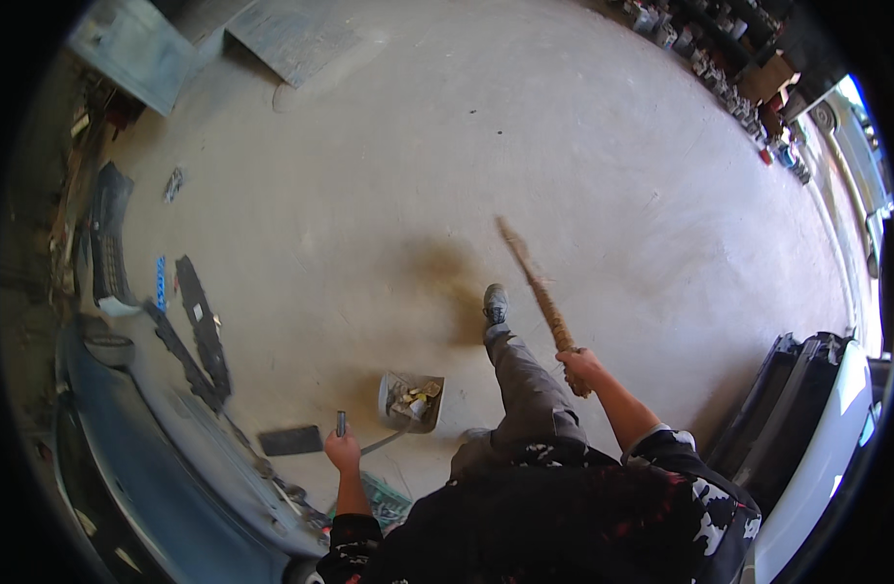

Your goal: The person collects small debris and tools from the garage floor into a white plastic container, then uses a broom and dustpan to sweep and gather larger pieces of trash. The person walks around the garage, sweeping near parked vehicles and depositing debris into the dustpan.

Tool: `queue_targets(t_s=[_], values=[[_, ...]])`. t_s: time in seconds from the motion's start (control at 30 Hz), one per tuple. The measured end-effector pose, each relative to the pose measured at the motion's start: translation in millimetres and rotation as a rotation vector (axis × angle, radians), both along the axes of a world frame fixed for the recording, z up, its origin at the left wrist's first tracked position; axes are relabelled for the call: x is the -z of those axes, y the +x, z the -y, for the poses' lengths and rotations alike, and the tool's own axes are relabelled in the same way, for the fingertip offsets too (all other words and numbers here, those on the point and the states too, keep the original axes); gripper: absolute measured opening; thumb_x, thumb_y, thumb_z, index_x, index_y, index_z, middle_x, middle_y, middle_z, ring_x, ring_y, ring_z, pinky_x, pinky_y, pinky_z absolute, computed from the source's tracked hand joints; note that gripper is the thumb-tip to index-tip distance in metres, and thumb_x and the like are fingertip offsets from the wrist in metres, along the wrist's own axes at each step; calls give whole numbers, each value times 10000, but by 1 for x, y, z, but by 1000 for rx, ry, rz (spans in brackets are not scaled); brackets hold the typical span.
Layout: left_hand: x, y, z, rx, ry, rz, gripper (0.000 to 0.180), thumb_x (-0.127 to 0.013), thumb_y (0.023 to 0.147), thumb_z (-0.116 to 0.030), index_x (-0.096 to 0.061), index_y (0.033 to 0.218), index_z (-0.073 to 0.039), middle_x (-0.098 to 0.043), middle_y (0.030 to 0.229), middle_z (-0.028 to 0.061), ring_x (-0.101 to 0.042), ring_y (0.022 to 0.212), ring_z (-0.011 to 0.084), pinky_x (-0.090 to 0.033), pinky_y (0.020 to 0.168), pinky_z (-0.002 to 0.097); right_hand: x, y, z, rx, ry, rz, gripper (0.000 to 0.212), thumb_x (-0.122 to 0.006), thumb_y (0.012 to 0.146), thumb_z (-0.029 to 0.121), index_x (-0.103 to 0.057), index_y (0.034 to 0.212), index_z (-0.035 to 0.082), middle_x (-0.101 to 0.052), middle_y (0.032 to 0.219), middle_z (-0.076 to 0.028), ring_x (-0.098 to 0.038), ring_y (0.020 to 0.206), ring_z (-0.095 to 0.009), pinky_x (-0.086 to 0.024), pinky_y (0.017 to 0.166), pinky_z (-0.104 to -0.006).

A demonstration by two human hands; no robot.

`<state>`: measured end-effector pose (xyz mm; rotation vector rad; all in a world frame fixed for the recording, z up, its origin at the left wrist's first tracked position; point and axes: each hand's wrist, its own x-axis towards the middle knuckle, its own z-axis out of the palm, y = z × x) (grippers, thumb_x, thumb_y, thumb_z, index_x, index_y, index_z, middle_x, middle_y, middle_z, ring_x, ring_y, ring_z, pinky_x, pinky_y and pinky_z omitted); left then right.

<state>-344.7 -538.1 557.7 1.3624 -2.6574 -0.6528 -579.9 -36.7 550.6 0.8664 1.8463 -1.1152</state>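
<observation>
"Toward the near left, what are you getting from your end?"

"I have the left hand (342,453) there, its forearm rising almost straight from the lower edge. The fingers are curled into an upright fist around a grey handle (341,422), whose tip pokes out above the knuckles."

"Is that joined to the bin?"

"I can't tell. A grey strip (387,443) slants from just beside the fist to the near side of the grey bin (385,401), which sits on the floor (613,165) to the hand's right, with mixed debris (414,397) inside."

"And the other arm?"

"I see the right forearm angling up and leftward from a patterned sleeve (705,496). The right hand (579,367) is wrapped around a long brown stick (537,282), near its thicker end, with a short stub below the grip. It tapers toward the far left; its thin tip is blurred, so I can't say whether it touches the floor."

"What's between the hands?"

"One leg (530,384), stretched forward, its shoe (496,304) left of the stick. A black flat panel (290,441) lies just left of the left fist."
</observation>
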Motion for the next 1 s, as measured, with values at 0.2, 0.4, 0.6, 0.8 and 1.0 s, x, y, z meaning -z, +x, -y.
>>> queue_targets(t_s=[0.2, 0.4, 0.6, 0.8, 1.0], values=[[-46, -214, 43, 81, -70, -33, 378, -638, 790, -289, -560, 632, 44, -554, 602, 220, -539, 565, 396, -416, 557, 461, 1, -151, -1, 428, -27, 75, 264, -696, 699, 184, -582, 760, -46, -572, 638, -115, -560, 512, -226, -446, 472, -381], [-86, -443, 65, 260, -107, -33, 426, -604, 820, -352, -568, 647, 35, -560, 622, 229, -554, 607, 391, -427, 593, 452, -3, -273, -8, 638, -87, 13, 229, -675, 704, 151, -569, 788, -33, -568, 643, -128, -564, 521, -236, -441, 461, -385], [-81, -673, 72, 566, -159, 85, 428, -565, 836, -376, -593, 682, 22, -588, 704, 241, -571, 695, 418, -440, 642, 475, 11, -375, 25, 788, -142, -5, 202, -637, 745, 146, -528, 750, -24, -526, 609, -101, -531, 464, -218, -409, 402, -359], [-44, -927, 80, 792, -97, 194, 386, -564, 836, -360, -609, 731, 10, -596, 746, 241, -576, 750, 424, -453, 675, 471, 57, -552, 74, 778, 13, 24, 257, -647, 729, 195, -560, 772, -42, -564, 641, -131, -543, 468, -224, -395, 398, -372], [2, -1110, 68, 1047, -26, 379, 317, -567, 831, -331, -629, 802, -22, -610, 791, 231, -578, 780, 420, -464, 687, 469, 112, -697, 170, 973, -135, 144, 362, -703, 676, 182, -589, 876, -97, -617, 760, -135, -599, 627, -232, -462, 546, -374]])
